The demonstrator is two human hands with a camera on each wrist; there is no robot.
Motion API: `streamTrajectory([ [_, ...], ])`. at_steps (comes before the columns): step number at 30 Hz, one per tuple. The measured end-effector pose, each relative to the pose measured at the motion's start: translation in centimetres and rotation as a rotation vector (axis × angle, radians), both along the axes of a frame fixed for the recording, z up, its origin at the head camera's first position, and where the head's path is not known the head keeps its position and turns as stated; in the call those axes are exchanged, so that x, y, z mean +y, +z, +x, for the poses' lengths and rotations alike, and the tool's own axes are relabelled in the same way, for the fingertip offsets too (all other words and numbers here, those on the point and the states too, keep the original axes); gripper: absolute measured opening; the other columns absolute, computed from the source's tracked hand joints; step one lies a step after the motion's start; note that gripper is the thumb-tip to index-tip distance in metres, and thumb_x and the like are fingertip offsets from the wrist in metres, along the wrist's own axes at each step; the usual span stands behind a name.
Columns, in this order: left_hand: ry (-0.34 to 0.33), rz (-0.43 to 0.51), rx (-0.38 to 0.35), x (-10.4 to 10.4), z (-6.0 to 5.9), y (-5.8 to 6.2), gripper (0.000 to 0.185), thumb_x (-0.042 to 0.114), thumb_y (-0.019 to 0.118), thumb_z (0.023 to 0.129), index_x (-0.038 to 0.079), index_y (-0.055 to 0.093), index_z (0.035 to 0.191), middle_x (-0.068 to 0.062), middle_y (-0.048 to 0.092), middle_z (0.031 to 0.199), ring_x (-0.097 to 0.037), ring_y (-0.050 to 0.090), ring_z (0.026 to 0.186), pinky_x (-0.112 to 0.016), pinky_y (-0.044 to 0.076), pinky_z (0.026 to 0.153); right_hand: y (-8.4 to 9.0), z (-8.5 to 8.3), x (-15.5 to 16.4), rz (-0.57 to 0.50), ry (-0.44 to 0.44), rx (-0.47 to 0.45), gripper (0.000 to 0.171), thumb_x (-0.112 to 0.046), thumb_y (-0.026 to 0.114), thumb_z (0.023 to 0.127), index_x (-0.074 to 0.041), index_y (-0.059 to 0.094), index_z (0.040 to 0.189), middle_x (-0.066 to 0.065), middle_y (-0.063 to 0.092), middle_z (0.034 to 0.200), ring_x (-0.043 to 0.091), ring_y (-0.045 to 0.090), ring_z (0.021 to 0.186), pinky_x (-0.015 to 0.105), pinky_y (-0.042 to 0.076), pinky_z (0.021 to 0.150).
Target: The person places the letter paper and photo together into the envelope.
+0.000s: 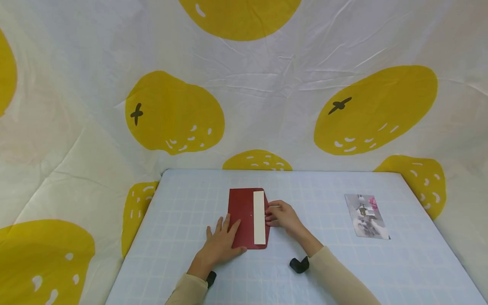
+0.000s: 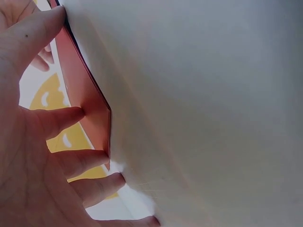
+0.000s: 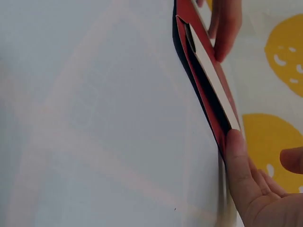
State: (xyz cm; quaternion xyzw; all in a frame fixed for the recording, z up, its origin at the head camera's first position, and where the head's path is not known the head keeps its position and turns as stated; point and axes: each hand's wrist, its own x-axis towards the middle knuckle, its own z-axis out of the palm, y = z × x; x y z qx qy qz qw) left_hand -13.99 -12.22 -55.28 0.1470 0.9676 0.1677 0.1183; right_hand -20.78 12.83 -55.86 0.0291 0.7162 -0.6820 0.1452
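Observation:
A dark red envelope [image 1: 242, 212] lies on the table with its flap at the right, and a white strip [image 1: 259, 218] runs along that side. In the right wrist view the white strip [image 3: 213, 71] looks like the folded edge of a card, raised above the red flap. My left hand [image 1: 221, 245] rests with spread fingers on the envelope's lower left. My right hand [image 1: 284, 218] is at the flap side, its fingertips against the edge of the white strip. One finger [image 3: 236, 146] touches the strip's end, while another stands apart from it.
A picture card [image 1: 367, 216] with a grey print and a pink flower lies on the right of the pale blue checked tablecloth [image 1: 183, 199]. Behind the table hangs a white cloth [image 1: 267, 106] with large yellow fruit prints.

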Motion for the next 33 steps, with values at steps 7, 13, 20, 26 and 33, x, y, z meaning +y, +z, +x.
streamTrajectory([
  [7, 0.002, -0.003, 0.007, 0.01, 0.0, -0.15, 0.093, 0.056, 0.075, 0.082, 0.015, 0.036, 0.155, -0.021, 0.021, 0.161, -0.047, 0.019, 0.145, -0.076, 0.018, 0.105, 0.02, 0.05, 0.07, -0.023, 0.027, -0.014, 0.035, -0.014, 0.054, 0.104, 0.005, 0.051, 0.133, 0.02, 0.068, 0.11, 0.035, 0.069, 0.092, 0.045, 0.058, 0.079],
  [13, 0.005, -0.002, 0.002, 0.04, -0.01, -0.15, 0.093, 0.055, 0.076, 0.081, 0.015, 0.036, 0.155, -0.021, 0.021, 0.162, -0.047, 0.018, 0.145, -0.076, 0.017, 0.105, -0.06, 0.0, 0.05, -0.04, 0.045, -0.016, 0.037, -0.016, 0.055, 0.104, 0.004, 0.05, 0.134, 0.021, 0.067, 0.113, 0.037, 0.069, 0.095, 0.046, 0.058, 0.079],
  [20, 0.01, -0.005, 0.007, 0.04, -0.07, -0.11, 0.093, 0.054, 0.077, 0.081, 0.015, 0.036, 0.155, -0.021, 0.021, 0.162, -0.047, 0.017, 0.145, -0.076, 0.017, 0.106, -0.03, 0.06, -0.16, -0.063, 0.058, -0.033, 0.037, -0.014, 0.054, 0.104, 0.005, 0.048, 0.135, 0.023, 0.064, 0.115, 0.035, 0.067, 0.098, 0.045, 0.058, 0.079],
  [26, 0.016, -0.008, 0.005, 0.13, -0.03, -0.01, 0.094, 0.053, 0.078, 0.08, 0.015, 0.036, 0.156, -0.021, 0.021, 0.162, -0.047, 0.017, 0.145, -0.076, 0.017, 0.106, 0.14, 0.38, -0.26, -0.088, 0.078, -0.05, 0.037, -0.013, 0.053, 0.105, 0.007, 0.047, 0.135, 0.025, 0.061, 0.118, 0.034, 0.066, 0.1, 0.046, 0.058, 0.079],
  [33, 0.013, -0.001, 0.003, 0.05, -0.09, -0.09, 0.094, 0.054, 0.077, 0.081, 0.015, 0.035, 0.156, -0.021, 0.02, 0.162, -0.047, 0.017, 0.145, -0.076, 0.016, 0.106, 0.02, 0.92, -0.2, -0.093, 0.094, -0.056, 0.035, -0.014, 0.054, 0.104, 0.008, 0.049, 0.131, 0.025, 0.061, 0.118, 0.035, 0.066, 0.099, 0.046, 0.058, 0.079],
])
